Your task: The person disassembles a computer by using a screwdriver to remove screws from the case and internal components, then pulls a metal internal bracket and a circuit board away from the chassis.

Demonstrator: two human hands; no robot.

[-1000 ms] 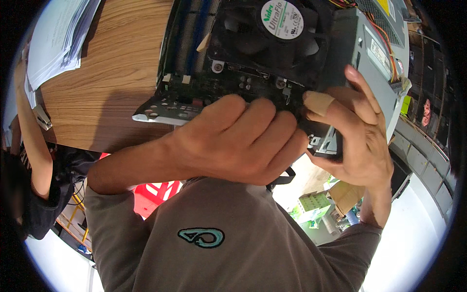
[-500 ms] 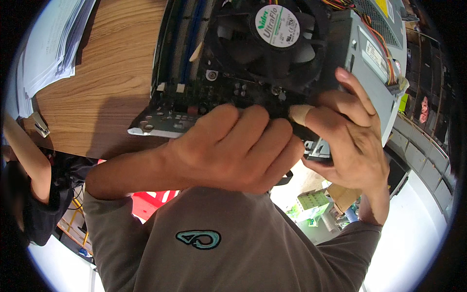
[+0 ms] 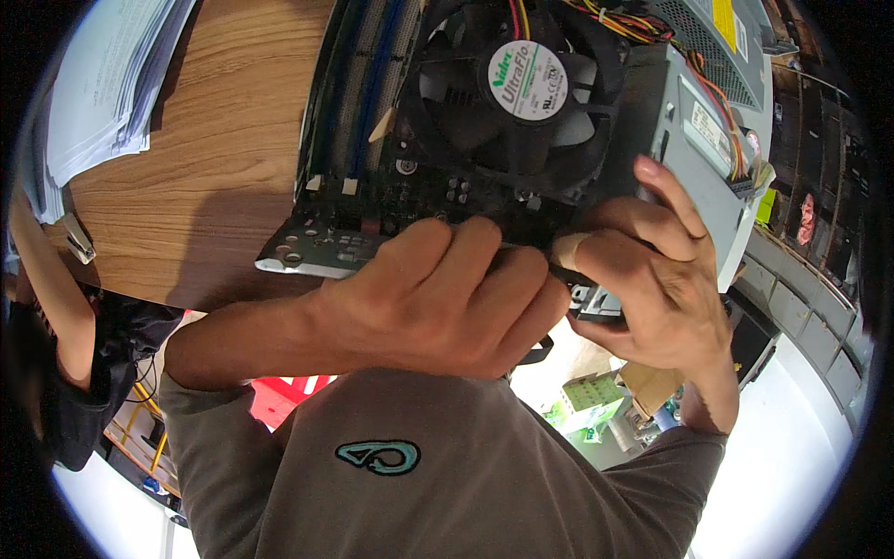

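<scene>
An opened desktop computer case (image 3: 643, 102) lies in front of me, its insides facing up. A black cooling fan (image 3: 568, 121) with a round label sits over the dark circuit board (image 3: 410, 200), beside blue and black memory slots (image 3: 372, 84). My left hand (image 3: 456, 298) is closed in a fist at the near metal edge (image 3: 303, 256); whatever its fingers grip is hidden beneath them. At the near right corner, my right hand (image 3: 652, 270) is curled round the case, thumb below a silvery bracket (image 3: 596, 303) and one finger stretched along the grey side.
The case rests on a wooden table (image 3: 223, 121). A stack of papers (image 3: 116, 93) lies at the far left, with a metal clip (image 3: 79, 240) nearby. Another person's arm (image 3: 60, 298) shows at the left edge. Boxes (image 3: 591, 401) stand on the floor below.
The case, with its fan, has shifted a little toward me in the picture. Both hands have moved slightly the same way and keep their closed poses.
</scene>
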